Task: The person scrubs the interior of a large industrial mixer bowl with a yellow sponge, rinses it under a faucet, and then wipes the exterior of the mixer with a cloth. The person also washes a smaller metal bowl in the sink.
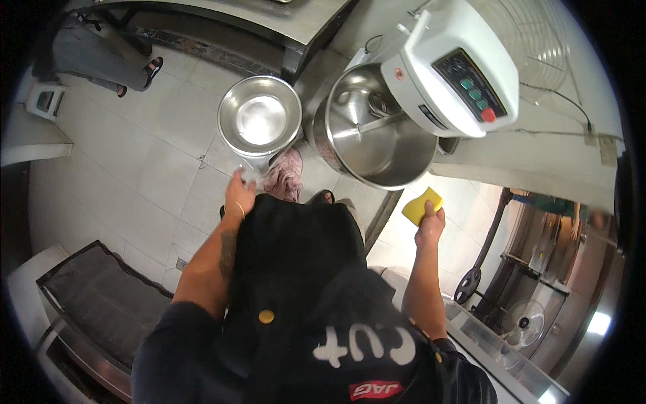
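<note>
In my right hand (431, 226) is a flat yellow sponge (422, 206), pinched under the thumb and held out to the right, below the mixer. My left hand (239, 193) has its fingers apart and holds nothing that I can see. Just beyond it stands a round stainless steel basin (228, 113). Below the basin's near side hangs a crumpled pink cloth (285, 177), close to the left hand. To the right of the basin is the steel bowl (383, 166) of a spiral dough mixer (454, 65). Its metal spiral hook and central bar show inside the bowl.
A steel-topped table (242, 15) runs along the far side. Another person's legs (101, 55) are at the upper left. A dark, framed tray-like surface (111, 298) lies at the lower left. A standing fan (524, 321) and a glass-sided counter (497, 343) are at the right.
</note>
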Tool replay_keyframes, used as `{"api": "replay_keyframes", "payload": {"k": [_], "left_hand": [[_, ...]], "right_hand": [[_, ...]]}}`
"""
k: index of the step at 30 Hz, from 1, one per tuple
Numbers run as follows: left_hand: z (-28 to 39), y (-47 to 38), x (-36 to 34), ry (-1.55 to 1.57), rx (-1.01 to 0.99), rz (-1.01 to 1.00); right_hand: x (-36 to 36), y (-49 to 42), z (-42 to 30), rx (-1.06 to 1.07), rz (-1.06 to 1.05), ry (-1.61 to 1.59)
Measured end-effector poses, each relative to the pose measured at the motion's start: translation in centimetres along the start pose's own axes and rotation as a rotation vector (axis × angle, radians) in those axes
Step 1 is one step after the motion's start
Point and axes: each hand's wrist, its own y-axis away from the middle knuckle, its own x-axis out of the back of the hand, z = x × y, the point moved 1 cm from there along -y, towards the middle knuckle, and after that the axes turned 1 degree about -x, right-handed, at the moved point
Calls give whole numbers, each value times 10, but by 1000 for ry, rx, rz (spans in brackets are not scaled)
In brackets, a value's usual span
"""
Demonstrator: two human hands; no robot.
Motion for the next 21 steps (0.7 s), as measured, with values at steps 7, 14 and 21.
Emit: {"api": "replay_keyframes", "payload": {"k": [7, 14, 21], "left_hand": [[-24, 69, -80, -37, 79, -389], [-13, 92, -120, -115, 296, -315], [8, 93, -152, -118, 380, -307]], "right_hand": [[-129, -190, 121, -159, -78, 284], [-198, -444, 166, 122, -189, 302], [-307, -490, 179, 73, -660, -11]]}}
